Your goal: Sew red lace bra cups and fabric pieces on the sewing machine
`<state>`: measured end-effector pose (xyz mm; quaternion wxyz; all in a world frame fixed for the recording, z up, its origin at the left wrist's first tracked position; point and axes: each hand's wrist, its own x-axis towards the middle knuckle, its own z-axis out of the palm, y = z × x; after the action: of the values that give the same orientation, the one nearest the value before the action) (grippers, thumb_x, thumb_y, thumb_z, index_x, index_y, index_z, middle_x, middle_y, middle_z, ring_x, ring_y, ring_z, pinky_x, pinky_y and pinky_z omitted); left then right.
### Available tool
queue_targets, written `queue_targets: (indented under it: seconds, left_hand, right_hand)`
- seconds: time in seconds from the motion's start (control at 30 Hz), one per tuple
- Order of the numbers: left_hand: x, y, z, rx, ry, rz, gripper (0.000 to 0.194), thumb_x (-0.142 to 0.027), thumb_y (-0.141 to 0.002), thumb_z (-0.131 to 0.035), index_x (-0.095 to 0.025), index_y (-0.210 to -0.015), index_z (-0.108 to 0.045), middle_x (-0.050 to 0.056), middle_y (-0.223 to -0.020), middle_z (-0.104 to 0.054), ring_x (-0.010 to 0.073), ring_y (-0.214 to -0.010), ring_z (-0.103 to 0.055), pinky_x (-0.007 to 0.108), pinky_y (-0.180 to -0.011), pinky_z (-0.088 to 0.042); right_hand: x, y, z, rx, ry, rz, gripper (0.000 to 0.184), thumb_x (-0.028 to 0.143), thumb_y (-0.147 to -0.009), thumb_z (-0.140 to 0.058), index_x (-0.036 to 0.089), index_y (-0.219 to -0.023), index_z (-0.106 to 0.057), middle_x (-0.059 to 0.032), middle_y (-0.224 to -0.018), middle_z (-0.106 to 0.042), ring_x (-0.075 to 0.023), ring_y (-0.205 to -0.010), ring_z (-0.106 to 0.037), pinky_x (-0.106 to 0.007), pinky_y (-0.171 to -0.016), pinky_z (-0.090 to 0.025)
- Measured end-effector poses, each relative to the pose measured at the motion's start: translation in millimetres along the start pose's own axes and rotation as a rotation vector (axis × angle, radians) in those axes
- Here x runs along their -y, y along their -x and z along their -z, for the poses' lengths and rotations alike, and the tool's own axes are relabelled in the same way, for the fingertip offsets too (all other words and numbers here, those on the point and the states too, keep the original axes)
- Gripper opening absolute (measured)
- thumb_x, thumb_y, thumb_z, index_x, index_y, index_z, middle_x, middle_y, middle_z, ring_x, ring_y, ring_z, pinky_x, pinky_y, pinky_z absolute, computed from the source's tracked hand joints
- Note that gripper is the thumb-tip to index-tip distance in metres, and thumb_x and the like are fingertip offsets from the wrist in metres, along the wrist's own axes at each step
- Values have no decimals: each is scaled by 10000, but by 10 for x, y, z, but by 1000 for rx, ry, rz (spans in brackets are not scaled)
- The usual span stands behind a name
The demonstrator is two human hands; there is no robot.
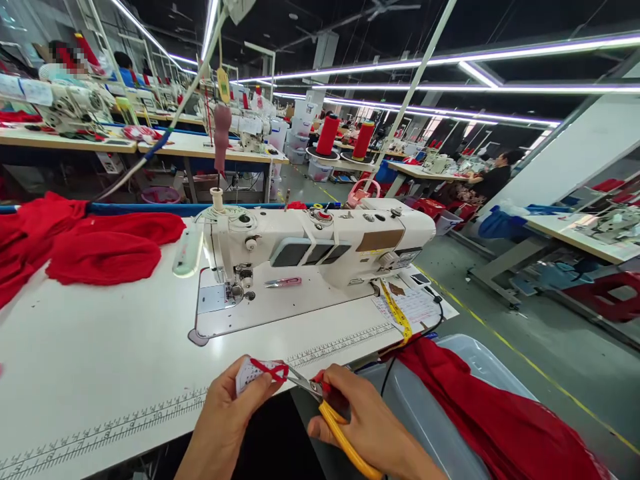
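Observation:
My left hand (pixel 233 400) is closed on a small white printed piece with a red strip (pixel 270 369) looped over it. A pair of scissors (pixel 340 437) with yellow handles is in my right hand (pixel 357 407); the blades reach the red strip near my left fingertips. Whether the blades are cutting I cannot tell. Both hands are over the front edge of the white table, before a white sewing machine (pixel 300 240). Pink-handled thread snips (pixel 283 283) lie on the machine bed.
Red fabric (pixel 105 247) is heaped at the left of the table. A yellow measuring tape (pixel 397 310) hangs over the right edge, above a grey plastic bin (pixel 473 350) with more red fabric (pixel 490 407). Other sewing tables and a seated person (pixel 493 177) are farther back.

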<state>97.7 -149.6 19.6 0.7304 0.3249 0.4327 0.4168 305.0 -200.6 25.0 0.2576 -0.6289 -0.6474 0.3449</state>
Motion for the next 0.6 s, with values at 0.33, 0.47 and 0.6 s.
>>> queue_targets:
  seconds: [0.33, 0.47, 0.6]
  left_hand:
    - [-36, 52, 15, 65, -57, 8, 322, -485, -711, -823, -198, -838, -748, 35, -915, -762, 258, -969, -710, 357, -1020, -523]
    - [-104, 120, -73, 35, -83, -36, 301, -478, -720, -804, -203, -824, -740, 30, -895, -756, 262, -963, -701, 356, -1006, -523]
    - [-120, 143, -87, 35, -105, -14, 295, -479, -731, -790, -208, -836, -741, 35, -916, -746, 255, -947, -685, 344, -956, -533]
  right_hand:
    - [94, -37, 26, 54, 96, -64, 642, 800, -696, -680, 202, -679, -448, 35, -688, -494, -121, -639, -395, -244, -583, -258]
    - [98, -39, 34, 72, 97, -66, 661, 802, -698, -675, 200, -645, -407, 42, -659, -463, -112, -614, -370, -244, -567, -240]
    - [88, -38, 51, 112, 92, -58, 649, 782, -727, -665, 198, -638, -395, 47, -649, -444, -107, -609, -352, -246, -558, -226]
